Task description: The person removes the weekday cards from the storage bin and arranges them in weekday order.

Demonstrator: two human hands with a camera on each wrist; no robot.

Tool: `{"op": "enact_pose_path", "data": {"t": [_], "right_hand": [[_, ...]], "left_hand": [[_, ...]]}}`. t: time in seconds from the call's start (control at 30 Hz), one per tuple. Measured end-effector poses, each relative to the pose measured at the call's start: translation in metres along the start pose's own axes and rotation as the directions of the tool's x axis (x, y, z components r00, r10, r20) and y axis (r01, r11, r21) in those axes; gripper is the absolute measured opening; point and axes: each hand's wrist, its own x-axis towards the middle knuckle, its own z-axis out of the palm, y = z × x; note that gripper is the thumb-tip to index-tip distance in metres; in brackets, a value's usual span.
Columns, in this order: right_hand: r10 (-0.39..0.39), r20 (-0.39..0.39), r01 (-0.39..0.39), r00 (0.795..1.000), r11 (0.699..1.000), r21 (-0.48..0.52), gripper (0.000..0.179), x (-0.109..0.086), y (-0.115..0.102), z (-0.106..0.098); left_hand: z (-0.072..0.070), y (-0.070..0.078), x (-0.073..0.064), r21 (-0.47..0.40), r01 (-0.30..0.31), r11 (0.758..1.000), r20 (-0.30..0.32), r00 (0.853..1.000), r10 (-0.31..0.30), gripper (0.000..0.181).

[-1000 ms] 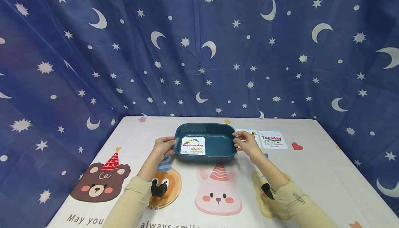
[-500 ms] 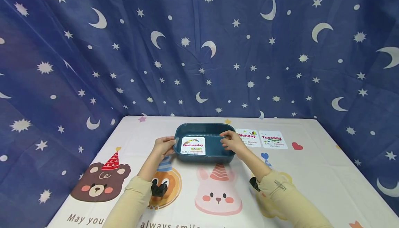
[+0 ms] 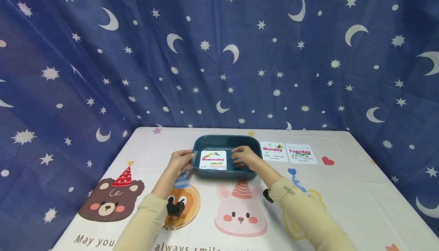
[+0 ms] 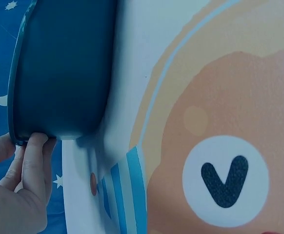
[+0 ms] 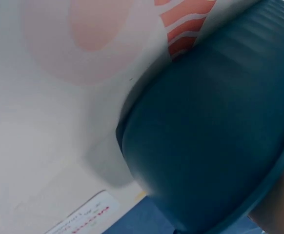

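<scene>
A dark teal, rounded rectangular plastic tray (image 3: pixel 226 139) sits on the table. Flat in its left half lies a white card printed "Wednesday" (image 3: pixel 213 160). My left hand (image 3: pixel 181 161) pinches the tray's left end, thumb at the rim and fingers against the outer wall. In the left wrist view those fingers (image 4: pixel 33 161) press the tray's side. My right hand (image 3: pixel 245 157) is over the tray's right half, loosely bent fingers beside the card with nothing in them. In the right wrist view the tray's outer wall (image 5: pixel 215 117) hides most of that hand.
To the right of the tray lie a "Monday" card (image 3: pixel 273 152) and a "Tuesday" card (image 3: pixel 301 154), side by side. The table is covered by a white cloth (image 3: pixel 363 190) with cartoon animals. Behind it hangs a blue star-and-moon curtain (image 3: pixel 240 102).
My right hand has let go of the tray's right rim and moved left into the tray toward the "Wednesday" card, uncovering the "Monday" card. My left hand has stayed at the rim.
</scene>
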Motion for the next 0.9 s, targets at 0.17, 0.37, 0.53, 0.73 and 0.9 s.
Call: {"op": "enact_pose_path", "data": {"t": [0.17,0.37,0.53,0.73,0.9], "right_hand": [[0.035,0.024,-0.036,0.999,0.998,0.054,0.040,0.000,-0.005,0.004],[0.114,0.034,-0.117,0.993,0.989,0.091,0.042,0.005,-0.007,0.012],[0.115,0.056,-0.123,0.992,0.980,0.155,0.046,0.053,0.029,0.013],[0.176,0.077,-0.190,0.981,0.946,0.261,0.054,0.145,0.098,0.016],[0.234,0.017,-0.229,0.972,0.928,0.294,0.079,0.174,0.114,0.028]], "left_hand": [[0.001,0.001,0.001,-0.005,0.010,1.000,0.009,1.000,-0.010,0.036],[0.000,0.002,0.000,-0.003,0.011,1.000,0.013,1.000,-0.011,0.036],[0.000,0.001,-0.001,-0.003,0.007,1.000,0.010,1.000,-0.007,0.035],[0.000,0.002,-0.003,0.015,0.011,1.000,-0.004,1.000,-0.011,0.034],[0.001,0.001,-0.004,0.025,0.015,1.000,-0.008,1.000,-0.015,0.033]]}}
